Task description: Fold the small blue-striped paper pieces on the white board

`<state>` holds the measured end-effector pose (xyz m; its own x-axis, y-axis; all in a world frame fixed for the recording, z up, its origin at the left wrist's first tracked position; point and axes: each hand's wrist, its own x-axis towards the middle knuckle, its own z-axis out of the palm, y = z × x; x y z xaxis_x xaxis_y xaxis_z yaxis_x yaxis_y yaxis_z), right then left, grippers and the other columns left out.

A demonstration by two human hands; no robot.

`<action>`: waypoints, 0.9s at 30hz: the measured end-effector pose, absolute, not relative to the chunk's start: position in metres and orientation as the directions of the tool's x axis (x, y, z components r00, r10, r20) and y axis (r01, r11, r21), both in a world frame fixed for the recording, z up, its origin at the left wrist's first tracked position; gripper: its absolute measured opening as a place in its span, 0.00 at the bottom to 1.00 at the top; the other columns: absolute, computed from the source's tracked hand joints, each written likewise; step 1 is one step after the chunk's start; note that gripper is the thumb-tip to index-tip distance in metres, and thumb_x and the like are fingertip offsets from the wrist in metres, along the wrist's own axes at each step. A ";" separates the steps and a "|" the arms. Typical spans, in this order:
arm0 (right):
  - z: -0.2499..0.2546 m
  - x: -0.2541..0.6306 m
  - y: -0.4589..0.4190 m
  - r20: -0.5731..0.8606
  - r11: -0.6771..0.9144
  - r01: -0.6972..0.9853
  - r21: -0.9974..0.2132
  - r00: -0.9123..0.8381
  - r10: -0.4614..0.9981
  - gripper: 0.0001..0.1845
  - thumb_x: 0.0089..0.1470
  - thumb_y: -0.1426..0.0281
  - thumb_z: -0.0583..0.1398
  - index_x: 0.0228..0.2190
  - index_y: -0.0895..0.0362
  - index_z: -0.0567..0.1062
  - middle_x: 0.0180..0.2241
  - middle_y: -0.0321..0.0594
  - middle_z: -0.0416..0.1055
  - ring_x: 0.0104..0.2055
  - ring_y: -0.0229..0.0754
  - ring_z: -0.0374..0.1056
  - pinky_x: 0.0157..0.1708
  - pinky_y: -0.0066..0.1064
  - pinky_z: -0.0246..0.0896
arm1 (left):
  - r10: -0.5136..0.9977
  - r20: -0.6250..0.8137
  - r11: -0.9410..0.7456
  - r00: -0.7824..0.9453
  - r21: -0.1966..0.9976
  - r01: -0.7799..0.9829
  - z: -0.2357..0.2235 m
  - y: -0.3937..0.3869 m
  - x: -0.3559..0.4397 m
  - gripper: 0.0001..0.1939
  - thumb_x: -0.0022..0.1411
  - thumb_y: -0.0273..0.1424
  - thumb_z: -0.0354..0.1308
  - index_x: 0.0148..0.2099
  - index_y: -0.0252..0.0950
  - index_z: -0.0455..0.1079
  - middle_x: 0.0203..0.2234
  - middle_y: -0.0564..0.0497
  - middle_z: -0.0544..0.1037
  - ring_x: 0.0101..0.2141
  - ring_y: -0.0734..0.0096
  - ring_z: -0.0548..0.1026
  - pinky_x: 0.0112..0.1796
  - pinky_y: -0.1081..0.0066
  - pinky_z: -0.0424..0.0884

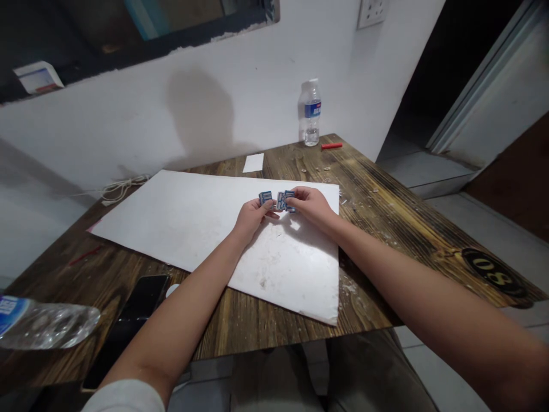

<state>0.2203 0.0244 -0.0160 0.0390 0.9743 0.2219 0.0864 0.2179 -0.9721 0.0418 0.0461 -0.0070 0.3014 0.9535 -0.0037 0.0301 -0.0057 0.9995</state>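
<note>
Head camera's view, and from where I stand I see two bare hands close together above a white board point(180, 212) that lies on a dark-grained wooden table point(266, 323). Thumb and fingers of the left hand point(251, 219) pinch a small blue-and-white piece point(266, 198). Right beside it, the right hand point(315, 205) grips a little blue-and-white cluster point(286, 200); how many parts make it up I can't tell. A narrow gap shows between the two holds, over the board's right half. Beyond the board lies a white slip of paper point(253, 163), and near the wall a clear bottle point(312, 117) stands upright beside a red stick-like object point(331, 146). Near the left forearm, a black phone point(146, 293) rests on the tabletop, another clear bottle point(64, 325) on its side next to it.
</note>
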 end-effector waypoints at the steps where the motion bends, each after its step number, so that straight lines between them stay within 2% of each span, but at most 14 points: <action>1: -0.015 0.221 0.024 0.221 0.220 0.080 -0.972 0.006 0.975 0.07 0.45 0.66 0.62 0.26 0.57 0.73 0.25 0.37 0.71 0.29 0.38 0.64 0.30 0.31 0.57 | 0.963 -0.001 0.001 0.270 1.000 -0.001 -0.008 0.047 0.042 0.16 0.53 0.40 0.65 0.37 0.31 0.73 0.27 0.46 0.79 0.24 0.73 0.75 0.20 0.77 0.57; 3: -0.011 0.223 0.021 0.220 0.229 0.073 -0.971 -0.114 0.969 0.08 0.44 0.65 0.62 0.26 0.57 0.73 0.24 0.36 0.70 0.28 0.38 0.64 0.30 0.31 0.57 | 0.975 0.001 0.013 0.221 0.998 -0.059 -0.009 0.049 0.041 0.17 0.53 0.40 0.65 0.38 0.32 0.73 0.26 0.47 0.79 0.22 0.75 0.74 0.18 0.78 0.55; 6: -0.003 0.224 0.013 0.222 0.282 0.090 -0.955 -0.410 0.884 0.08 0.45 0.65 0.62 0.27 0.57 0.73 0.24 0.36 0.70 0.29 0.38 0.64 0.31 0.31 0.58 | 0.980 -0.009 0.030 0.198 0.995 -0.099 -0.008 0.050 0.040 0.18 0.53 0.41 0.65 0.39 0.32 0.72 0.26 0.48 0.78 0.21 0.78 0.72 0.17 0.79 0.55; 8: 0.001 0.224 0.006 0.253 0.387 0.127 -0.913 -0.569 0.783 0.07 0.46 0.66 0.62 0.27 0.56 0.74 0.28 0.37 0.71 0.33 0.40 0.65 0.36 0.34 0.60 | 0.976 -0.017 0.041 0.216 0.993 -0.108 -0.007 0.049 0.040 0.19 0.53 0.42 0.66 0.39 0.32 0.71 0.27 0.48 0.79 0.20 0.79 0.72 0.17 0.79 0.55; 10: 0.003 0.222 0.003 0.306 0.526 0.194 -0.828 -0.629 0.715 0.06 0.47 0.66 0.63 0.29 0.55 0.76 0.34 0.40 0.72 0.39 0.43 0.66 0.43 0.37 0.60 | 0.971 -0.015 0.044 0.240 0.992 -0.114 -0.007 0.049 0.040 0.19 0.52 0.42 0.66 0.39 0.31 0.71 0.27 0.47 0.79 0.20 0.79 0.72 0.17 0.79 0.56; 12: 0.001 0.221 0.003 0.368 0.626 0.302 -0.719 -0.598 0.712 0.05 0.49 0.66 0.64 0.30 0.54 0.77 0.37 0.42 0.72 0.44 0.46 0.64 0.48 0.40 0.58 | 0.967 -0.009 0.040 0.254 0.992 -0.116 -0.008 0.049 0.041 0.19 0.52 0.41 0.66 0.39 0.31 0.71 0.27 0.47 0.79 0.20 0.78 0.73 0.18 0.79 0.57; 15: -0.003 0.221 0.008 0.458 0.632 0.453 -0.629 -0.440 0.772 0.05 0.53 0.66 0.62 0.30 0.54 0.77 0.35 0.42 0.70 0.42 0.45 0.63 0.46 0.40 0.57 | 0.967 0.003 0.020 0.256 0.996 -0.087 -0.009 0.049 0.041 0.18 0.53 0.40 0.65 0.38 0.31 0.72 0.26 0.46 0.79 0.22 0.76 0.74 0.19 0.78 0.57; 18: -0.005 0.223 0.015 0.497 0.546 0.510 -0.665 -0.244 0.833 0.07 0.55 0.66 0.60 0.27 0.55 0.74 0.31 0.39 0.69 0.35 0.41 0.63 0.39 0.36 0.57 | 0.962 0.015 -0.018 0.272 1.000 0.006 -0.007 0.047 0.042 0.17 0.54 0.40 0.65 0.38 0.31 0.73 0.27 0.46 0.80 0.23 0.74 0.75 0.21 0.76 0.59; 21: -0.007 0.224 0.018 0.476 0.465 0.496 -0.734 -0.113 0.872 0.09 0.53 0.63 0.63 0.28 0.55 0.72 0.28 0.37 0.69 0.31 0.39 0.61 0.33 0.33 0.55 | 0.942 0.020 -0.061 0.335 0.992 0.113 -0.005 0.043 0.042 0.16 0.54 0.41 0.65 0.35 0.31 0.74 0.28 0.44 0.80 0.25 0.72 0.76 0.24 0.73 0.63; 24: -0.009 0.222 0.017 0.423 0.418 0.443 -0.793 -0.094 0.901 0.11 0.49 0.61 0.65 0.30 0.54 0.71 0.28 0.36 0.69 0.29 0.38 0.59 0.30 0.31 0.53 | 0.915 0.018 -0.084 0.403 0.986 0.146 -0.007 0.041 0.041 0.14 0.53 0.40 0.66 0.32 0.32 0.75 0.28 0.44 0.79 0.27 0.70 0.76 0.30 0.69 0.68; 27: -0.010 0.218 0.016 0.388 0.397 0.410 -0.821 -0.108 0.915 0.10 0.48 0.63 0.65 0.28 0.55 0.72 0.27 0.35 0.68 0.28 0.37 0.59 0.29 0.31 0.53 | 0.901 0.038 -0.146 0.433 0.965 0.219 -0.011 0.041 0.039 0.12 0.53 0.38 0.65 0.31 0.32 0.77 0.27 0.45 0.79 0.29 0.70 0.74 0.32 0.68 0.68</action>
<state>0.2183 0.0161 -0.0102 -0.1082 0.9152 0.3882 0.4099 0.3968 -0.8213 0.0393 0.0411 -0.0110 0.4329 0.9007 0.0381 0.2187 -0.1459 0.9648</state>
